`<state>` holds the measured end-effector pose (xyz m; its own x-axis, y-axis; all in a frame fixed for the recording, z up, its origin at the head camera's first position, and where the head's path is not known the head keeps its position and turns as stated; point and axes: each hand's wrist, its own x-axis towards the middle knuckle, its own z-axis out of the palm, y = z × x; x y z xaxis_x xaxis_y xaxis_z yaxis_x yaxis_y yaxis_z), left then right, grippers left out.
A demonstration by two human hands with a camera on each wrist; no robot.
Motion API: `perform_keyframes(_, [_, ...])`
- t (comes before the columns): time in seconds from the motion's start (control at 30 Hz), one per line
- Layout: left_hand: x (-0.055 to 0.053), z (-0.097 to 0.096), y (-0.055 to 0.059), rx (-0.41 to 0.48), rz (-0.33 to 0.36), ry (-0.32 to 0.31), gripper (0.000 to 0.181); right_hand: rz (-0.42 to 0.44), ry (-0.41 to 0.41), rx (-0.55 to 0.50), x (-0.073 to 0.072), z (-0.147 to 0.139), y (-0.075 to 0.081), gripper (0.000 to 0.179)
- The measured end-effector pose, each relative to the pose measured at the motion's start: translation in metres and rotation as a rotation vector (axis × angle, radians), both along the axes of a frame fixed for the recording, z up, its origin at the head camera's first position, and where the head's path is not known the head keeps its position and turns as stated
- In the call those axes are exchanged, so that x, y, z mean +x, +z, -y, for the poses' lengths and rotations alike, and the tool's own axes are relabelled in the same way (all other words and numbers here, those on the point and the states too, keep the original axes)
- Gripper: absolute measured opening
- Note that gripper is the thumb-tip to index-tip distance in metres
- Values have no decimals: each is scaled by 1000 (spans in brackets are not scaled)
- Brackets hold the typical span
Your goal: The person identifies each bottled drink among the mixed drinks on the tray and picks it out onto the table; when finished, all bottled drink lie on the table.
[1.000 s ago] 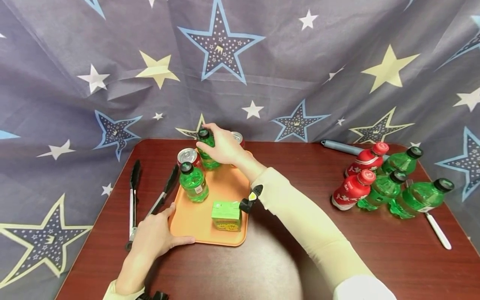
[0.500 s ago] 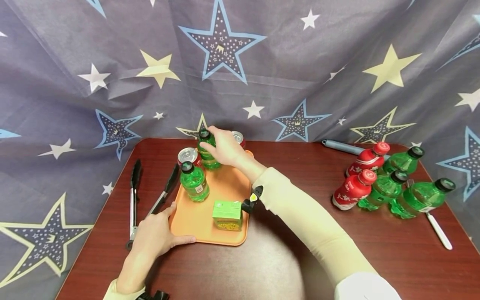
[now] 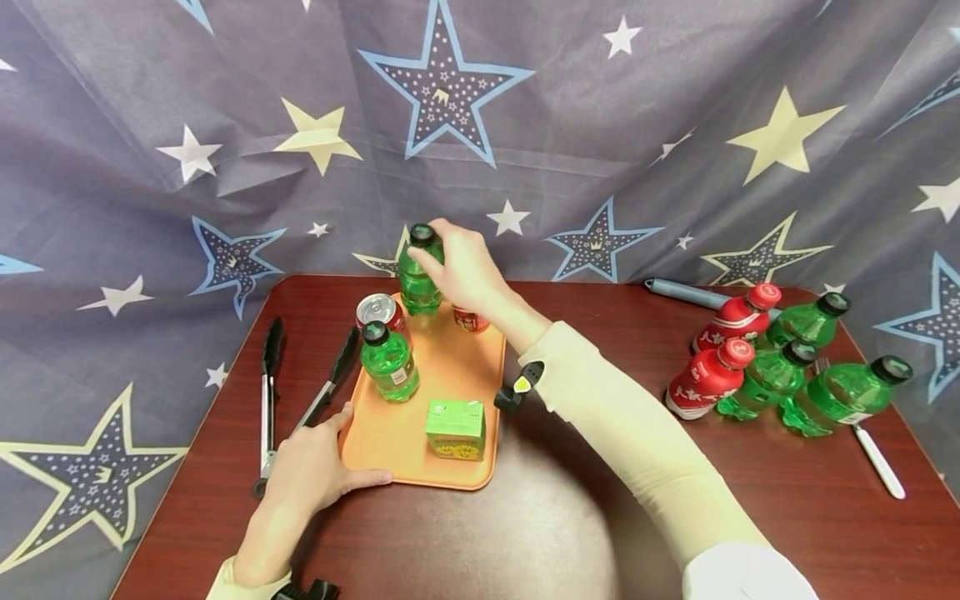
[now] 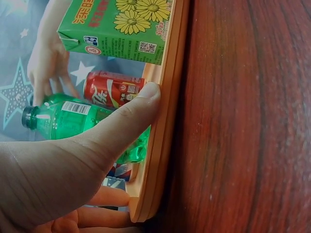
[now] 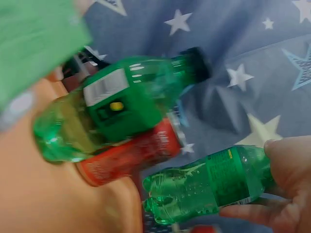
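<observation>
My right hand [image 3: 468, 267] grips a green plastic bottle [image 3: 417, 279] by its upper part, raised above the far edge of an orange tray [image 3: 378, 446]. In the right wrist view this bottle [image 5: 204, 182] hangs apart from the tray. My left hand [image 3: 311, 467] holds the tray's near left corner, thumb along the near rim and fingers at the left side. On the tray stand another green bottle [image 3: 390, 371], a red can [image 3: 377, 311] behind it, a second red can [image 3: 471, 320] partly hidden by my right hand, and a green drink carton [image 3: 455, 433].
Black-tipped tongs [image 3: 267, 400] lie spread left of the tray, partly under my left arm. At the right stand two red bottles [image 3: 705, 383] and several green bottles [image 3: 836, 400]. A grey stick-like tool [image 3: 682, 292] and a white-handled fork [image 3: 877, 462] lie near them.
My right hand has lifted the green bottle up from the tray's far end, slightly to the right, uncovering part of the second can. The left hand has stayed at the tray corner.
</observation>
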<state>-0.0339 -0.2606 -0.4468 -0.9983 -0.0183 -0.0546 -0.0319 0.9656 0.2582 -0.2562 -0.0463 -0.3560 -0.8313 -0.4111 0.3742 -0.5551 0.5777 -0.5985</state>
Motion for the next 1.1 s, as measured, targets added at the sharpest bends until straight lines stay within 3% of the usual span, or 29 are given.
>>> perform_keyframes(0.63, [0, -1, 3, 3, 15, 2, 126, -90, -34, -31, 8, -75, 82, 34])
perform_keyframes(0.83, [1, -1, 4, 13, 34, 14, 128, -155, -51, 27, 10, -117, 87, 34])
perform_keyframes(1.1, [0, -3, 5, 3, 31, 2, 129, -140, -105, 73, 9, -173, 79, 32])
